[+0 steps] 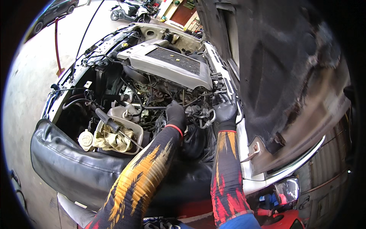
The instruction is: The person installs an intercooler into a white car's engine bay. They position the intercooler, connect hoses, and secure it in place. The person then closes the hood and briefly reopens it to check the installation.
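Note:
Both my hands wear black gloves and reach into an open car engine bay. My left hand (176,115) is closed among the hoses and wiring near the middle of the engine; a dark hose or bar runs up to it from the left, and what its fingers hold is hidden. Farther right, by the white body edge (239,128), my right hand (226,112) is closed beside metal pipe fittings (207,119). Whatever lies in its grip cannot be made out. Beyond both hands sits a silver intercooler (171,64) with dark fins.
A black padded cover (76,160) drapes over the near fender. On it, left of my arm, a plastic tray (139,136) holds a crumpled cloth (111,138), beside a pale reservoir cap (86,139). The raised hood (274,76) stands at the right. A thin prop rod (85,36) rises at left.

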Available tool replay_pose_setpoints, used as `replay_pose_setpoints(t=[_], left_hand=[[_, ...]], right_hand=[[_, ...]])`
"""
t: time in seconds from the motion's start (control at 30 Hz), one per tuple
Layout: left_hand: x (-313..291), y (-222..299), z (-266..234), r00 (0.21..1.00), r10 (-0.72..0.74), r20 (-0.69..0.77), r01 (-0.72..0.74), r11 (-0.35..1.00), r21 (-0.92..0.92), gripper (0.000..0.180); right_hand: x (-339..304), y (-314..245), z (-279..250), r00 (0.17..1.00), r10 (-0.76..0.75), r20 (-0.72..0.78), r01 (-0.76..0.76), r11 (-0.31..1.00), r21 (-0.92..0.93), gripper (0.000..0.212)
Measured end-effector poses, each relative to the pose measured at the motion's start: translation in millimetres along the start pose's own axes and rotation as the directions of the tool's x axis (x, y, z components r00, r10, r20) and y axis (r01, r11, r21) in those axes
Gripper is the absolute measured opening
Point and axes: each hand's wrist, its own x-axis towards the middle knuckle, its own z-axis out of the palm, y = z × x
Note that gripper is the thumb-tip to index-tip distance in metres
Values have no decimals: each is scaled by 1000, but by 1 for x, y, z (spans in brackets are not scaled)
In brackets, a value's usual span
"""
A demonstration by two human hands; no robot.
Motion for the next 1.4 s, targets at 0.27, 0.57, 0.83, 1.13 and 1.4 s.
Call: replay_pose_setpoints(t=[0.27,0.57,0.83,1.13,1.4], left_hand=[[-42,64,-109,988,81,132,-4,866,-500,37],[-167,65,-143,838,480,260,-398,863,-311,29],[-13,48,-98,828,-192,526,365,-527,-767,81],[36,68,-26,942,86,325,244,-840,-485,84],[46,63,-47,954,197,228,266,-906,-331,77]], right_hand=[[1,8,2,1000,-1,6,0,993,120,64],[5,3,-1,999,52,-9,-49,979,199,73],[30,15,-20,998,63,33,-69,969,238,51],[53,26,-46,985,-19,171,6,997,73,40],[-2,-3,-2,991,-82,106,112,942,-315,58]])
